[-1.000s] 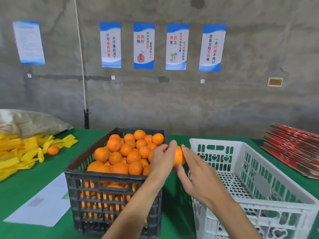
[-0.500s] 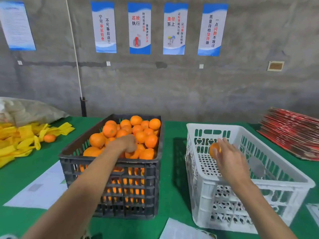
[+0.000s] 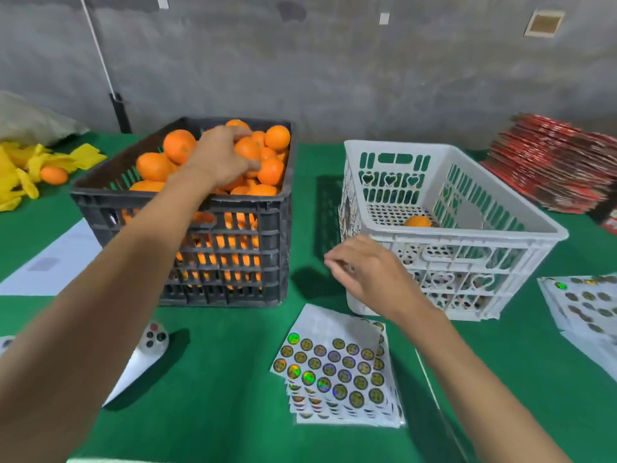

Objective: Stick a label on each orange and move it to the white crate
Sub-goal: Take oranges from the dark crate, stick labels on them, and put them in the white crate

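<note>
The left hand [image 3: 222, 155] is stretched out over the black crate [image 3: 187, 248], fingers curled down onto an orange [image 3: 247, 149] in the pile. The right hand [image 3: 370, 274] hovers in front of the white crate [image 3: 467, 248], above the sticker sheets [image 3: 337, 369], fingers loosely bunched, holding nothing obvious. One orange in the white crate [image 3: 417, 221] sits on the crate's floor.

head view | worn high, faces forward-down | near green table [image 3: 233, 412] | wide-angle, edges probably warped

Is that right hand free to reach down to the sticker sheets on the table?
Probably yes. The right hand hovers just above and behind the sticker sheets, holding nothing that I can see, and only bare green table lies between them.
</note>
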{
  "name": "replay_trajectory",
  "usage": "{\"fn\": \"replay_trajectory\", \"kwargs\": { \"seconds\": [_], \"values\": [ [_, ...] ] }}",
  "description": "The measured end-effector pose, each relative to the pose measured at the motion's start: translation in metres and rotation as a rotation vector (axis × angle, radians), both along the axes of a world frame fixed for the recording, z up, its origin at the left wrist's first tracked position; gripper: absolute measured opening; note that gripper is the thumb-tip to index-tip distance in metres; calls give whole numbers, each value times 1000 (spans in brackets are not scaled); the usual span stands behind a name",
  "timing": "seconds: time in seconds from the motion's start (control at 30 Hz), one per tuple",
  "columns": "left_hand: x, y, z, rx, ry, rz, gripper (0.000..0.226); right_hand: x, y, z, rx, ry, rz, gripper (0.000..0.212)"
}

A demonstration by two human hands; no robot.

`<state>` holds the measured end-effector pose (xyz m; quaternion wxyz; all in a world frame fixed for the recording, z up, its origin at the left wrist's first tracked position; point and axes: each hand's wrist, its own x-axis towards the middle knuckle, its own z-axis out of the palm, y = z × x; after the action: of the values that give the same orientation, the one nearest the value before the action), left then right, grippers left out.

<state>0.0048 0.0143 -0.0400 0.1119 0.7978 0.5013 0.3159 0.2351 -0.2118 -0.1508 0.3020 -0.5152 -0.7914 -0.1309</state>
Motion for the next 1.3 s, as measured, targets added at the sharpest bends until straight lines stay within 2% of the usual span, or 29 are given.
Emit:
{"fn": "replay_trajectory", "kwargs": {
  "seconds": [0.2, 0.27, 0.33, 0.43, 0.5, 0.6, 0.7, 0.8, 0.9, 1.07, 1.3],
  "values": [
    [41, -73, -14, 188, -425, -139, 63, 15, -12, -60, -771, 65, -131, 24],
    [53, -95, -26, 244, -544, -228, 60, 23, -19, -76, -940, 228, -134, 31],
    [63, -118, -44, 288, -620, -317, 61, 28, -25, -85, -1024, 428, -119, 40],
    [72, -147, -93, 262, -591, -439, 65, 29, -30, -91, -1025, 523, -74, 52],
    [76, -162, -134, 38, -593, -473, 66, 29, -34, -95, -953, 453, -61, 57],
    [78, -175, -186, -346, -706, -408, 62, 31, -37, -97, -838, 314, -40, 56],
    [75, -174, -220, -542, -751, -308, 64, 30, -37, -97, -747, 216, 4, 48],
    [77, -174, -236, -588, -761, -246, 71, 30, -37, -97, -687, 124, 46, 42],
    [80, -174, -248, -614, -797, -199, 60, 29, -35, -97, -645, 62, 95, 43],
    [82, -176, -259, -641, -817, -184, 58, 34, -41, -105, -653, 212, 95, 56],
    [81, -178, -257, -590, -828, -150, 49, 31, -40, -115, -621, 285, 81, 43]
  ]
}}
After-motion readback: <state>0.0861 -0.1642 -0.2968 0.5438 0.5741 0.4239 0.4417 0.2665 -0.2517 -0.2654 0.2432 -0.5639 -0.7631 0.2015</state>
